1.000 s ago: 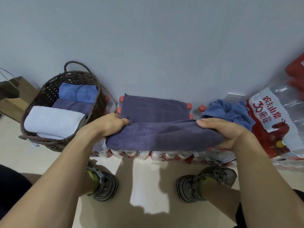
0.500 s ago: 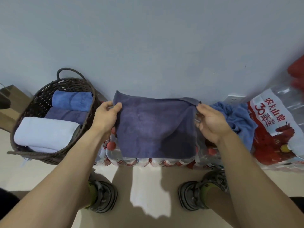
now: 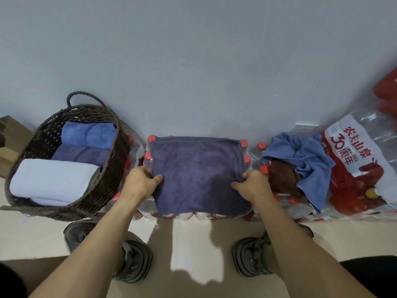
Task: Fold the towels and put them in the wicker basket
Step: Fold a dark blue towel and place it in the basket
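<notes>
Gripping the side edges of a folded dark purple-grey terry towel (image 3: 197, 175), the left hand (image 3: 142, 182) and the right hand (image 3: 253, 184) each have the thumb laid on top of the cloth and the fingers curled under its edge. The towel lies flat on the red caps of a shrink-wrapped pack of clear plastic water bottles (image 3: 148, 157) that stands on the floor against a pale blue-grey wall (image 3: 193, 61). It is close to square, slightly wider than deep, its far edge parallel to the wall and its near edge hanging a little over the front of the pack.

Left of the left hand, just beside the bottle pack, sits a dark brown oval wicker basket (image 3: 117, 164) with a loop handle at its far end. Three folded towels lie in it, side by side, each with its long axis running left to right: a medium blue one (image 3: 89, 135) farthest, a purple one (image 3: 81, 155) in the middle and a pale lilac one (image 3: 51, 179) nearest.

Right of the right hand, a crumpled light blue towel (image 3: 309, 160) is heaped over a dark brown cloth (image 3: 281, 177) on more bottles. Beyond it leans a second bottle pack with a red-and-white label (image 3: 352, 151) printed with "农夫山泉", "30周年" and "1996-2026". A white wall socket (image 3: 304, 129) shows behind the blue heap. Grey shoes (image 3: 133, 261) stand on the beige floor below.
</notes>
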The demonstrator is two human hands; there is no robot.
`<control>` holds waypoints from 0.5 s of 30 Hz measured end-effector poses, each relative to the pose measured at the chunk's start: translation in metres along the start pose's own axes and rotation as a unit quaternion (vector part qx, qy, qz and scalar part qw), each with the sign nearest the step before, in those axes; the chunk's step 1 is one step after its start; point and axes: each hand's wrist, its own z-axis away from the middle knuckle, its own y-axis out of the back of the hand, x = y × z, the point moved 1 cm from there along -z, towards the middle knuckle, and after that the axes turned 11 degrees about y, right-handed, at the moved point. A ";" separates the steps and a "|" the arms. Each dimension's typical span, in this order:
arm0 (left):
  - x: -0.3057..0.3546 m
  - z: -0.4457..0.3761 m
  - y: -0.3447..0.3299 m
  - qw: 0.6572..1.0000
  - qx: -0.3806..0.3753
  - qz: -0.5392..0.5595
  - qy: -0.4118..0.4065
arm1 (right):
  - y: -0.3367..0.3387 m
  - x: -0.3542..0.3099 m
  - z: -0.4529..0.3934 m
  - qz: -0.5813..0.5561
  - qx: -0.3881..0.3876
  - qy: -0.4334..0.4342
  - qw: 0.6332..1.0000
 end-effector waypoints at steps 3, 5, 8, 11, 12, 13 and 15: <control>-0.005 0.000 -0.002 0.999 -0.015 -0.028 0.001 | 0.009 0.005 0.005 0.037 -0.016 -0.030 0.999; -0.007 0.002 -0.005 0.999 -0.029 -0.039 0.007 | 0.015 0.008 0.007 0.058 -0.034 -0.061 0.996; -0.004 0.006 -0.010 0.999 -0.018 -0.024 -0.018 | 0.019 0.005 0.012 0.073 -0.041 -0.080 0.993; 0.001 0.006 -0.012 0.999 0.008 -0.007 -0.032 | 0.018 -0.009 0.011 0.083 0.028 -0.015 0.996; 0.004 0.004 -0.011 0.999 0.011 0.011 -0.032 | 0.017 -0.014 0.008 0.081 0.056 0.015 0.995; 0.008 0.000 -0.010 0.999 0.012 0.032 -0.033 | 0.018 -0.018 0.003 0.078 0.081 0.040 0.993; 0.017 -0.012 -0.006 0.997 0.014 0.071 -0.037 | 0.020 -0.027 -0.012 0.059 0.115 0.081 0.988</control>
